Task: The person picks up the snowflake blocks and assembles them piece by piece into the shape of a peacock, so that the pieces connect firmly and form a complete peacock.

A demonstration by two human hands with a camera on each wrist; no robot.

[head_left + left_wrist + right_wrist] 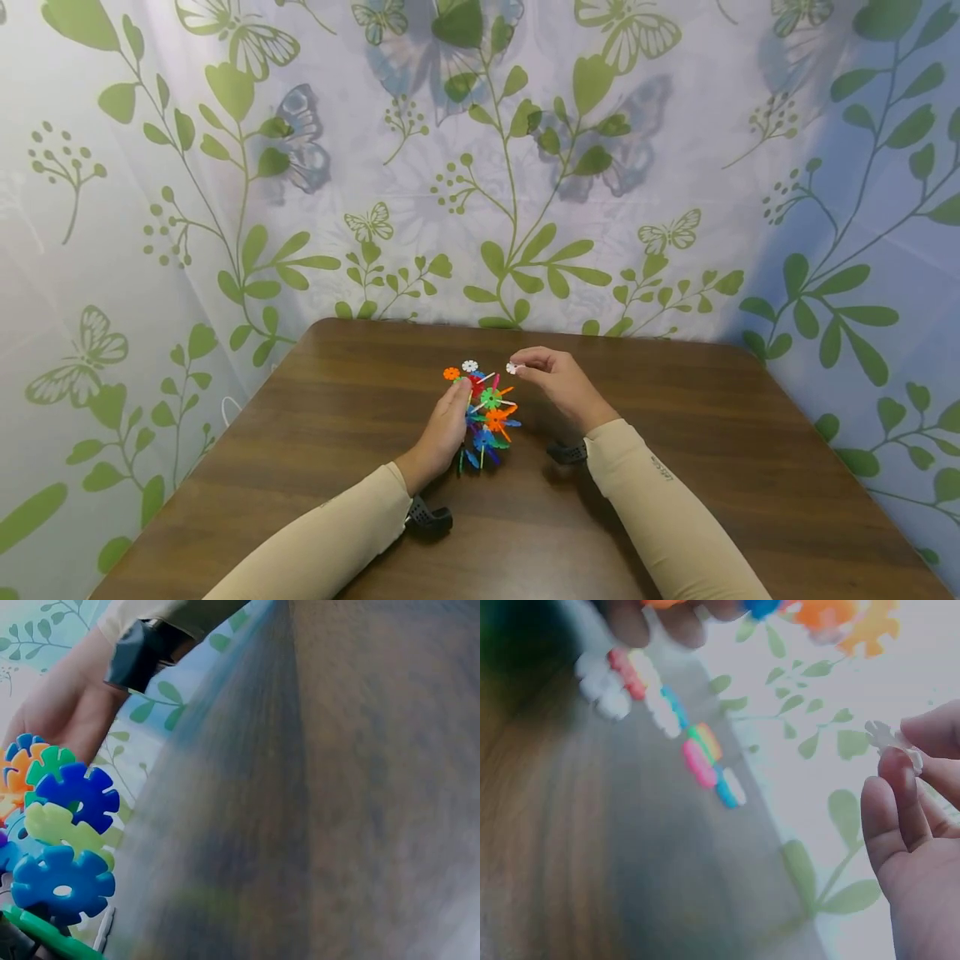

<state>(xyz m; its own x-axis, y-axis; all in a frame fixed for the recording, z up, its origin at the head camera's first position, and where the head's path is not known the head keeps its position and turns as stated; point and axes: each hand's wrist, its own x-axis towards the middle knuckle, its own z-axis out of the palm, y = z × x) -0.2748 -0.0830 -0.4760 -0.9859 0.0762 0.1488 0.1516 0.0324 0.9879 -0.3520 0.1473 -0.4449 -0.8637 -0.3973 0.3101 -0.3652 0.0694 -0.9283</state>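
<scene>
- Left hand has its grip clamped on the disc cluster from the left, probably to steady it
- Right hand pinches a white disc right of the cluster, likely leaving its notches exposed

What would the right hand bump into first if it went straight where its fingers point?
The right hand points toward the colorful cluster, so its pinched white disc would probably bump that first, though depth is hard to judge.
</scene>
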